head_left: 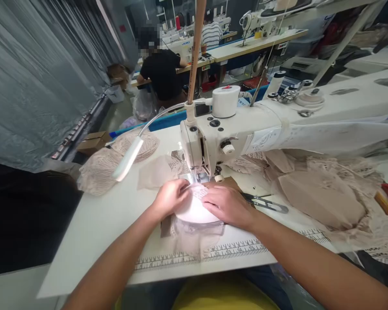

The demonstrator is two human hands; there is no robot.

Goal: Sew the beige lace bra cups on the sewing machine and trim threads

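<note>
A pale, brightly lit cup-shaped fabric piece [195, 209] with lace lies under the needle area of the white sewing machine [242, 129]. My left hand [172, 198] is closed on its left edge, fingers curled near the presser foot. On the right side, my right hand [228, 204] lies over the piece with its fingers close together, pressing it. Sheer lace [197, 241] hangs from the piece toward me. Black thread snips [268, 203] rest just right of my right hand.
Stacked lace pieces [98, 170] lie at the table's left, beneath a lamp [128, 159]. Beige fabric pieces [323, 198] pile up at the right. A measuring tape [226, 251] runs along the front edge. Beyond the machine, a person [161, 71] sits at another table.
</note>
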